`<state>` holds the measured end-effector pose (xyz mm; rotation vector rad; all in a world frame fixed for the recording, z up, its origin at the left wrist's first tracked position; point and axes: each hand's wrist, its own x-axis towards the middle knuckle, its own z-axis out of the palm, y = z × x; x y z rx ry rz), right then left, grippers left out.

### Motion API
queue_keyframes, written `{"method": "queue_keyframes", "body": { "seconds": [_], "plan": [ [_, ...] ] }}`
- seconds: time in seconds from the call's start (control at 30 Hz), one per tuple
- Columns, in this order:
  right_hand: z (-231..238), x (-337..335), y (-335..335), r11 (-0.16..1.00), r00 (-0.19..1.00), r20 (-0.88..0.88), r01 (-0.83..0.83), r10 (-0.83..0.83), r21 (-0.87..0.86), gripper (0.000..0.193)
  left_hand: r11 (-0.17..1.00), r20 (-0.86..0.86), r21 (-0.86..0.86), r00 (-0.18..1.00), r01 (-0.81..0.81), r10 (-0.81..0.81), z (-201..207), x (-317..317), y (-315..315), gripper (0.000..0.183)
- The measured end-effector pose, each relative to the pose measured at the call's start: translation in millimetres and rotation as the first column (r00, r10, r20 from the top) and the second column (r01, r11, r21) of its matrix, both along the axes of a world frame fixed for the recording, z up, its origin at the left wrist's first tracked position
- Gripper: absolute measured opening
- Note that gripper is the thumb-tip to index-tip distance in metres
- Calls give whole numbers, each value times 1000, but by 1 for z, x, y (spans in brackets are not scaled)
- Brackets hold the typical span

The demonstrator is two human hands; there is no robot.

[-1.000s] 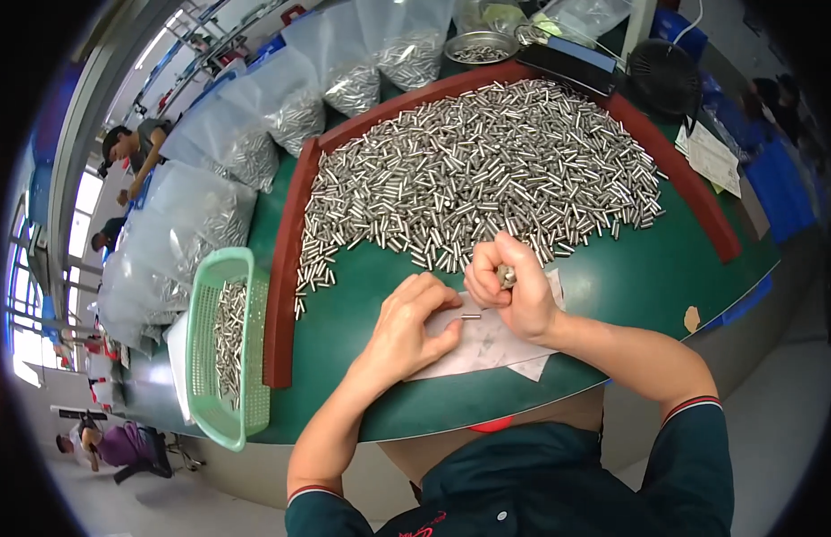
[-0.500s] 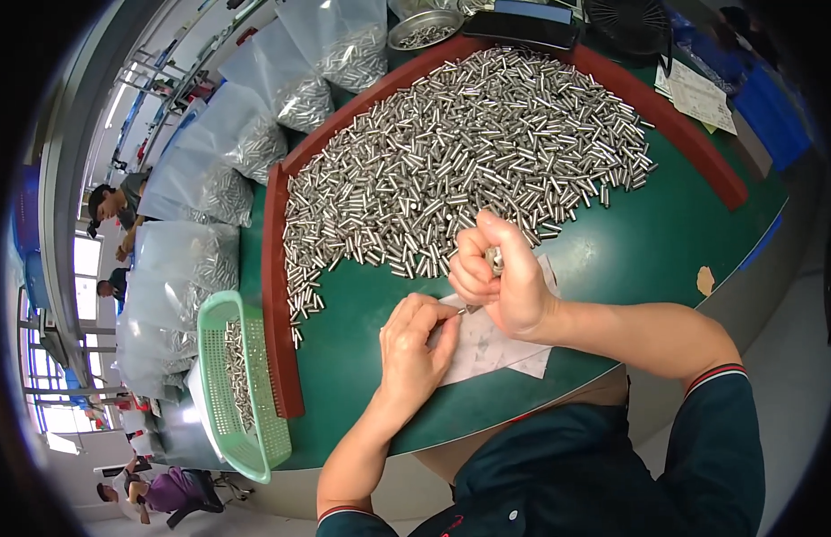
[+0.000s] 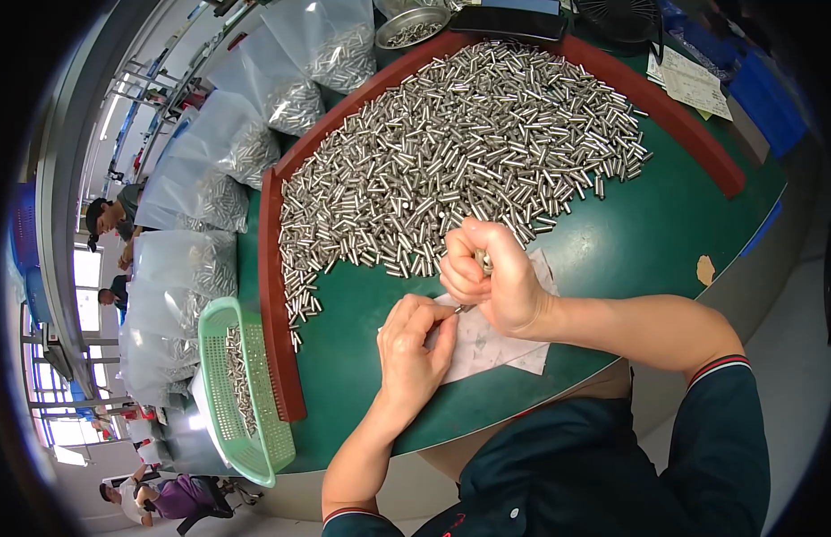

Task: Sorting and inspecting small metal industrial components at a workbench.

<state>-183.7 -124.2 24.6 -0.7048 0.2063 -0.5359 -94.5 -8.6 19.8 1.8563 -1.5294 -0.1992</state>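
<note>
Above a sheet of pale paper [image 3: 487, 345] on the green tabletop, my two hands meet. The thumb and fingertips of my left hand [image 3: 408, 347] pinch a small metal pin [image 3: 460, 309], most of it covered by the fingers. Just to the right, my right hand [image 3: 498, 277] is a closed fist, thumb on top, around a pale, shiny object [image 3: 483, 261]. Only a bit of that object shows, so its kind is hidden. The bottom of the fist is right by the pin. Beyond both hands spreads a large heap of short metal pins [image 3: 451, 152].
A dark red rail [image 3: 271, 295] borders the heap. Left of it stand a green plastic basket [image 3: 277, 430] holding pins and clear bags [image 3: 214, 192] of pins. At the back are a metal dish [image 3: 412, 29], a phone [image 3: 509, 22] and a fan [image 3: 619, 18]. Papers [image 3: 693, 82] lie far right.
The view has shifted slightly. My right fist has moved a little left, closer to my left fingertips. My left hand keeps its pinch, almost unmoved.
</note>
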Motion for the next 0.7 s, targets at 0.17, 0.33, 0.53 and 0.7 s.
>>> {"method": "queue_keyframes", "body": {
  "seconds": [0.17, 0.33, 0.53, 0.7],
  "plan": [
    [-1, 0, 0, 999, 1000, 16, 2, -1, -33, 41, 1000, 10, -11, 1000, 8, -8, 0, 0, 0, 10],
    [-3, 0, 0, 999, 1000, 17, -1, 2, -41, 41, 1000, 12, -15, 1000, 9, -9, 0, 0, -1, 10],
    [-3, -1, 3, 995, 1000, 0, 22, -22, -94, 39, 999, 10, -31, 1000, 8, -7, -1, 0, -1, 9],
    [-4, -1, 10, 982, 998, -8, 66, -69, -178, 37, 1000, -5, -9, 1000, 11, -11, 0, 1, -2, 10]
  ]
}}
